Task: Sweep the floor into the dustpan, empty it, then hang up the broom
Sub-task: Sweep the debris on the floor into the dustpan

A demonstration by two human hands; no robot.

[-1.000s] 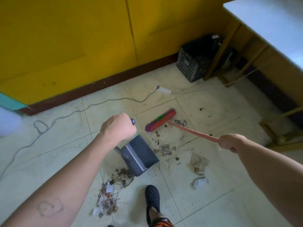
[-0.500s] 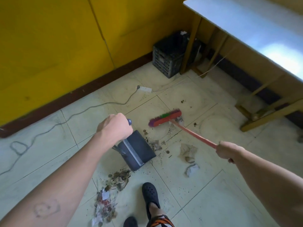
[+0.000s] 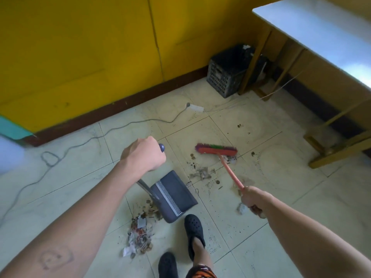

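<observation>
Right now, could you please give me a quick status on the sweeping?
Left hand on dustpan handle, right hand on broom stick. Broom head down beyond loose dirt. Second litter pile behind dustpan; cable along wall.

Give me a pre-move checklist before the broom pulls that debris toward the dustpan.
1. Right hand grips the broom handle: ok.
2. Left hand holds the dustpan handle: ok.
3. Broom head is beyond the scattered debris: ok.
4. Dustpan mouth faces that debris: cannot tell.
5. Power cord clear of the sweep path: ok.
6. Debris pile behind the dustpan collected: not ok.
</observation>
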